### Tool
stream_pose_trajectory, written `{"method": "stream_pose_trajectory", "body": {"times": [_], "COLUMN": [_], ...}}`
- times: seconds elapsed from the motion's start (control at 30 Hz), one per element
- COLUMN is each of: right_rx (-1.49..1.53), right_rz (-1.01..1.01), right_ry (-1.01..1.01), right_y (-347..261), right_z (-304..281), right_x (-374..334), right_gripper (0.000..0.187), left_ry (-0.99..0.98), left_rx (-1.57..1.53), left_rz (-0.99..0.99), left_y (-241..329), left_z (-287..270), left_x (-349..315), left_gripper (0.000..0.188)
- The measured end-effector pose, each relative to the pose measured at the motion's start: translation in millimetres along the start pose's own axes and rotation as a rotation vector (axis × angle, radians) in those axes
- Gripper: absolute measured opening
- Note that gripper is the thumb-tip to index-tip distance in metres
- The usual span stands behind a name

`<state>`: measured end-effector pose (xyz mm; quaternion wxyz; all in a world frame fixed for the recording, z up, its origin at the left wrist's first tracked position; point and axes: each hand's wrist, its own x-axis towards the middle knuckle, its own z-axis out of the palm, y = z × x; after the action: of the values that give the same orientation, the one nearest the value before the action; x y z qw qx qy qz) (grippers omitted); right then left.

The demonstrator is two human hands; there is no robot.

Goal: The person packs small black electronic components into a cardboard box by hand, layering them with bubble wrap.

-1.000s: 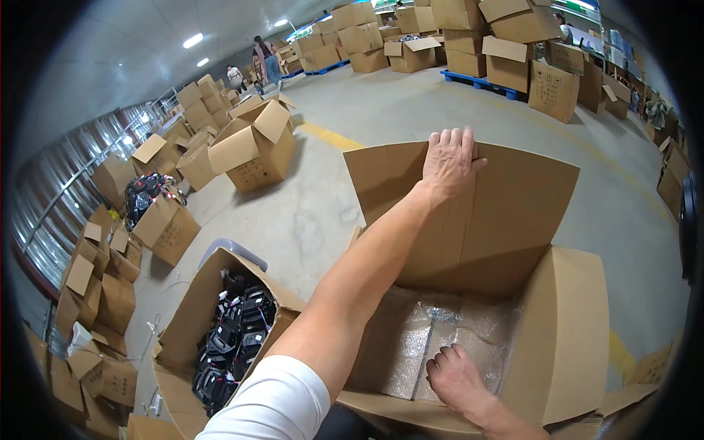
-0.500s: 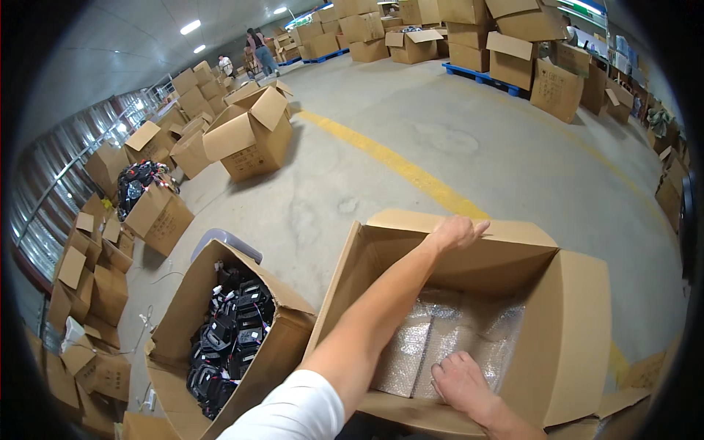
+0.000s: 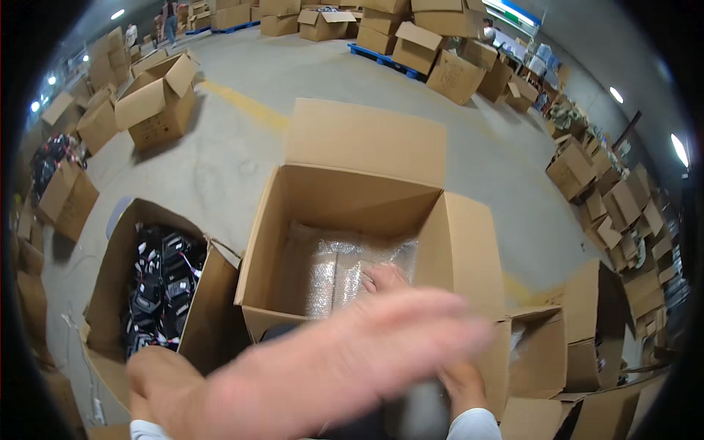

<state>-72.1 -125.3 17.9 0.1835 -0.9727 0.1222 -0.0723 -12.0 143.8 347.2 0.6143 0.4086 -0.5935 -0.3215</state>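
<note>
Bubble wrap [image 3: 323,279], on bottom of open carton [image 3: 359,194], could prob. bunch up if R hand [image 3: 385,277] drags it. R hand reaches inside carton, fingers curled, but can't tell if clamped on wrap. L hand [image 3: 381,345] hangs before carton's near edge, pointing right, v. blurred, so can't tell if fingers are apart or together

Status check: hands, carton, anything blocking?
Left hand blurred, close to camera, partly blocking the view. Right hand inside open carton, by bubble wrap; grip unclear.
</note>
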Motion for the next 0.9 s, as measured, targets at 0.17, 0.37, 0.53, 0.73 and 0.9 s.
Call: {"method": "stream_pose_trajectory", "body": {"times": [0.17, 0.37, 0.53, 0.73, 0.9], "right_rx": [0.250, 0.086, 0.095, 0.253, 0.510], "right_rz": [-0.091, -0.209, 0.050, 0.248, 0.259], "right_ry": [0.411, 0.217, 0.240, 0.180, -0.003], "right_y": [-111, -235, -249, -260, -273], "right_z": [-45, 11, 22, 6, 9], "right_x": [-66, -143, -177, -194, -172], "right_gripper": [0.027, 0.038, 0.035, 0.039, 0.042], "left_ry": [0.025, 0.094, 0.079, 0.096, 0.233], "left_rx": [-0.102, -0.076, -0.084, -0.029, 0.189], "left_rz": [0.097, 0.175, 0.273, 0.310, 0.226], "left_y": [-4, 8, 16, 12, 26], "left_z": [-10, 7, 5, -13, -63], "left_x": [-32, -73, -77, -82, -122], "left_gripper": [0.056, 0.055, 0.054, 0.053, 0.053]}}
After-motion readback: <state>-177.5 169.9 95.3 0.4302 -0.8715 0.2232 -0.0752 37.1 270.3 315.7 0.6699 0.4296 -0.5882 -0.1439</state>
